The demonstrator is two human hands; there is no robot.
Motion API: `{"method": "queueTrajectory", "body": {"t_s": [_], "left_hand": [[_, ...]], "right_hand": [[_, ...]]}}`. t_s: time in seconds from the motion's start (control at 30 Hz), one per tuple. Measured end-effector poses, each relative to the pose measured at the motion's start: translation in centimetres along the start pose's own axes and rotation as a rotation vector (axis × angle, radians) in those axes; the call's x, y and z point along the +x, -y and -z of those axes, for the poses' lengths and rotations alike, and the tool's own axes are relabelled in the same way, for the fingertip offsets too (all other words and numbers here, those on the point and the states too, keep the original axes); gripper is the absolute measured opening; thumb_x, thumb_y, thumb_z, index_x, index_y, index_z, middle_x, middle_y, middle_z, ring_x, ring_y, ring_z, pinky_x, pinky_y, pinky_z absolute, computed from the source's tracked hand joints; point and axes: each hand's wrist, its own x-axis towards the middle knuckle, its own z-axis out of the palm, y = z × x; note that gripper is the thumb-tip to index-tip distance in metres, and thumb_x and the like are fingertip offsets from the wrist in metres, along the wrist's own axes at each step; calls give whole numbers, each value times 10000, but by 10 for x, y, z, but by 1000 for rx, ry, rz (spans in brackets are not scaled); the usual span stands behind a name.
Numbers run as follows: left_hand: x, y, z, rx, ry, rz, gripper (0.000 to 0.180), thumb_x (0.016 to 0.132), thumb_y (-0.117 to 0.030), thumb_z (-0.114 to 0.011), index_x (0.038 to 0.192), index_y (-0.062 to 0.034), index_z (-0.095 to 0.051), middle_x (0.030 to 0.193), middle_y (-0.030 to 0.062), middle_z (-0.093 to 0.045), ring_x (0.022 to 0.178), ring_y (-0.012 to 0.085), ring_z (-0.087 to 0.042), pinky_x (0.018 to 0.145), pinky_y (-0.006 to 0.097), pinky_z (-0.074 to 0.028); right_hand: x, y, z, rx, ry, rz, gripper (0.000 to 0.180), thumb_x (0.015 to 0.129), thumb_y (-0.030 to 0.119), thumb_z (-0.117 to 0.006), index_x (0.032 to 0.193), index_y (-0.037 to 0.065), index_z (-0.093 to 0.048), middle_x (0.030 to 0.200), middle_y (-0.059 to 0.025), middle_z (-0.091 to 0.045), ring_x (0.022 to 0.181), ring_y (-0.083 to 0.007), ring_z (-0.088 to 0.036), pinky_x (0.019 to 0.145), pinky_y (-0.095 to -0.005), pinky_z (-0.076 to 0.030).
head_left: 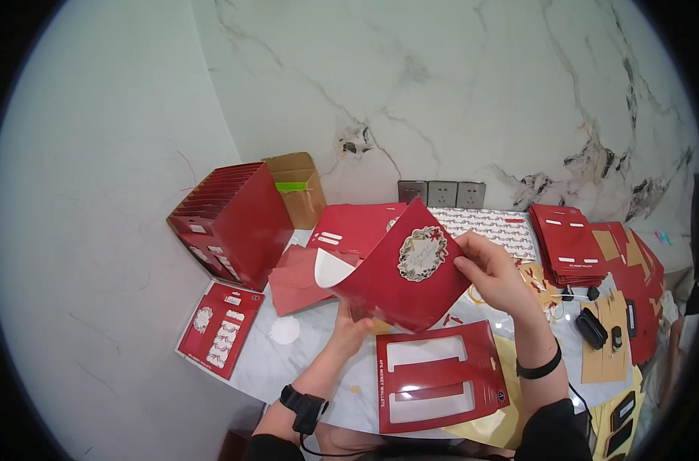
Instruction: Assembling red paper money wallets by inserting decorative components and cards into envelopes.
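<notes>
Nearest the camera, at 6 o'clock, lies a red card sleeve with cut-out windows on the marble table. Left hand grips the lower edge of a red envelope bearing a wreath emblem; right hand pinches its right edge. Envelope is held above table centre, bowed open. At 10 o'clock stands a red display box; at 2 o'clock, a stack of red envelopes.
</notes>
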Motion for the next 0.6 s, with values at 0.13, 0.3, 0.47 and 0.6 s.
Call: {"method": "queueTrajectory", "body": {"t_s": [0.13, 0.3, 0.47, 0.6], "left_hand": [[-3, -11, -14, 54, 12, 85, 617, 863, -234, -759, 1357, -25, -454, 1321, 89, -565, 1234, 180, -524, 1075, 381, -389], [2, -12, -22, -1, 11, -6, 439, 932, -121, -662, 1324, -7, -498, 1268, 90, -607, 1168, 167, -569, 1010, 325, -434], [8, -16, -27, 100, -132, 11, 339, 975, -108, -609, 1287, -11, -520, 1247, 81, -623, 1111, 156, -602, 965, 302, -464], [13, -21, -32, 73, -275, 7, 280, 991, -113, -587, 1254, -31, -538, 1258, 95, -625, 1097, 169, -624, 945, 316, -500]], "right_hand": [[1, -14, -6, -175, -72, 1, 128, 956, 13, -536, 1077, -12, -571, 836, -68, -637, 780, -106, -593, 714, -265, -481], [7, -34, -8, -274, -166, 98, 188, 927, 21, -566, 1112, -10, -577, 767, -143, -642, 700, -229, -634, 683, -324, -495], [6, -11, -17, -357, -240, -147, 305, 885, 27, -619, 1183, 11, -558, 893, -167, -647, 822, -299, -643, 767, -367, -507], [1, -9, -40, -791, -380, 345, 500, 812, 61, -700, 1275, 9, -520, 1189, -196, -550, 1085, -360, -550, 924, -425, -461]]}}
